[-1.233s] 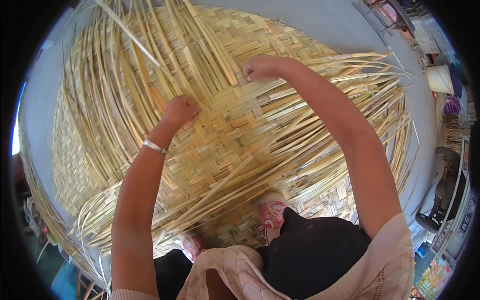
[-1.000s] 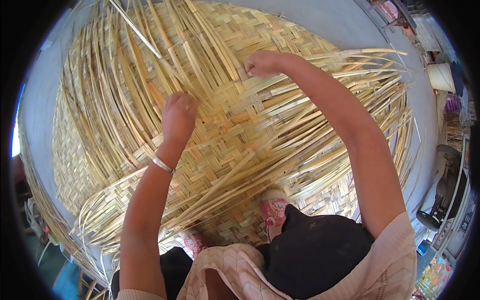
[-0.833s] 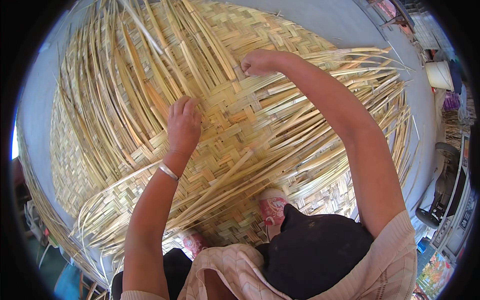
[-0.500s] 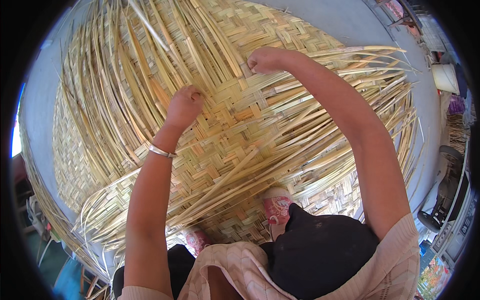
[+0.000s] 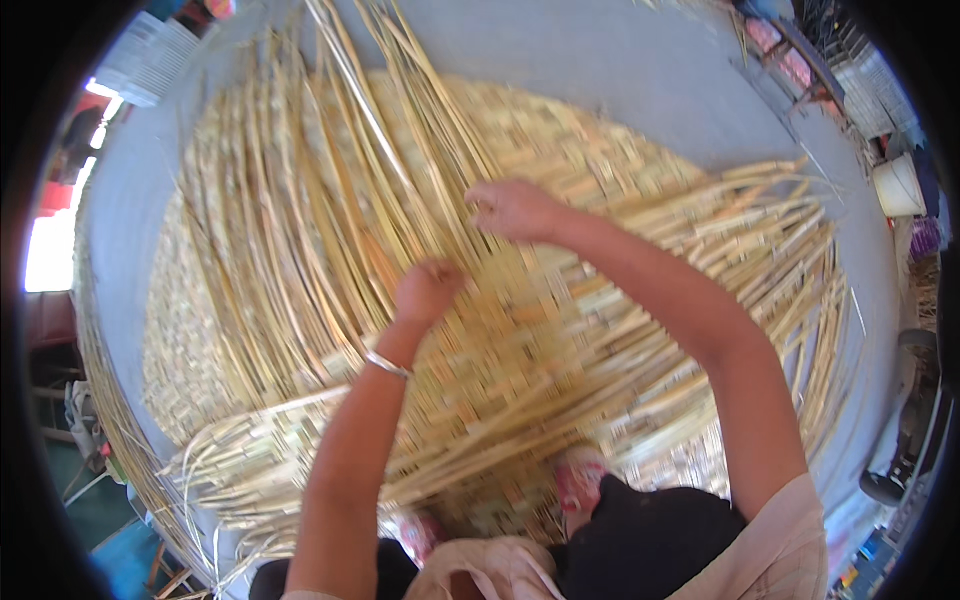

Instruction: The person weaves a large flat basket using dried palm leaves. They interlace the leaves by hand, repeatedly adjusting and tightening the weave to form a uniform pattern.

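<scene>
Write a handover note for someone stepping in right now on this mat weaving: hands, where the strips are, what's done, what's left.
Left hand: closed around loose strips at the edge of the woven area, metal bangle on the wrist.
Right hand: fingers pinched on a strip further up the same edge.
Woven mat: lies flat on the grey floor, with the person's feet on its near part.
Done: the middle patch under both hands and the far right part are plaited.
Left: long loose strips fan out unwoven at upper left, and another loose bundle sticks out to the right.
</scene>
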Tool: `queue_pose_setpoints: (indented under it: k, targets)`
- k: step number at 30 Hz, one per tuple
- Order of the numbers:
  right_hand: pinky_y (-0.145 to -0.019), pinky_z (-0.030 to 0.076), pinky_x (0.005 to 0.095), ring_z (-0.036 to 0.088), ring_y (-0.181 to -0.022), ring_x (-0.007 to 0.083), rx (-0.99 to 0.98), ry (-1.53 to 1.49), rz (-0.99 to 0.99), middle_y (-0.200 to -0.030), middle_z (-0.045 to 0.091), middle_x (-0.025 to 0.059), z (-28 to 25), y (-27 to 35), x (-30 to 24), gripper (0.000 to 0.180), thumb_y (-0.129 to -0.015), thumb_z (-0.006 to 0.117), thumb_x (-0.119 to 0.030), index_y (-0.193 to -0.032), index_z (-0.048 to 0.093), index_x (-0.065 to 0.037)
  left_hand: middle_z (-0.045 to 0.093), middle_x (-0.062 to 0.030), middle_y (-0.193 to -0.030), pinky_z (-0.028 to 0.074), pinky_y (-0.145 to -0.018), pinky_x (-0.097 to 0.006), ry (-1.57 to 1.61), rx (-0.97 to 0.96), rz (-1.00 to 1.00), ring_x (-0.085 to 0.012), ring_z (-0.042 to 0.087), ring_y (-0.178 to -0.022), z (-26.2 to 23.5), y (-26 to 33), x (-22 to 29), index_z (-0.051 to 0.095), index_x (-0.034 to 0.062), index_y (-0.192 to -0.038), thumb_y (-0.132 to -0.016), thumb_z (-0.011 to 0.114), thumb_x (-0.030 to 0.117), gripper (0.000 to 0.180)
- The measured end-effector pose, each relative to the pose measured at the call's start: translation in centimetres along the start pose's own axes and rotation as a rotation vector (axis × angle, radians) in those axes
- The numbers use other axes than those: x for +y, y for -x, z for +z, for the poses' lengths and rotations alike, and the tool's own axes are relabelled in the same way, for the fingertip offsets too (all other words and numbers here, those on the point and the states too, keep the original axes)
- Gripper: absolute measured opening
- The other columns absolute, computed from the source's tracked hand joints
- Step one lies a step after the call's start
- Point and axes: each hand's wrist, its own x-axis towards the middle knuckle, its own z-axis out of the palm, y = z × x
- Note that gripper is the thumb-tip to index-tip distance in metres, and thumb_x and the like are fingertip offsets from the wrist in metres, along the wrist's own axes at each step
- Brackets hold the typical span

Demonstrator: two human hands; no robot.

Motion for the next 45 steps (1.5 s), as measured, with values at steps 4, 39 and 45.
queue_pose_setpoints:
  k: [4,39,45]
  targets:
    - [-0.076,0.050,0.0346,0.064,-0.085,0.0223,0.021,-0.568,0.058,-0.090,0.067,0.0132,1.6,-2.9,-5.5,0.042,-0.089,0.059,-0.030,-0.121,0.054,-0.002,0.067,-0.0117,-0.083,0.050,-0.070,-0.035,-0.072,-0.027,-0.048,-0.0237,0.064,-0.074,-0.2,0.2,0.7,0.071,0.0068,-0.088,-0.076,0.075,0.032,0.028]
    - [-0.065,0.049,0.0408,0.063,-0.073,0.0311,0.076,-0.253,0.216,-0.077,0.066,0.0129,5.8,-2.2,-2.7,0.015,-0.070,0.067,-0.022,-0.076,0.064,-0.009,0.066,-0.0067,-0.079,0.048,-0.069,-0.034,-0.010,-0.063,-0.212,-0.0220,0.064,-0.075,0.1,0.0,0.8,0.069,0.0094,-0.083,-0.079,0.069,0.045,0.036]
    - [-0.067,0.048,0.0430,0.062,-0.074,0.0338,0.121,-0.368,0.195,-0.078,0.065,0.0151,6.2,-2.3,-2.3,0.019,-0.080,0.061,-0.025,-0.080,0.063,-0.006,0.067,-0.0072,-0.088,0.048,-0.076,-0.037,-0.184,-0.032,-0.161,-0.0225,0.063,-0.086,-1.7,0.4,2.5,0.066,0.0111,-0.088,-0.079,0.070,0.040,0.031]
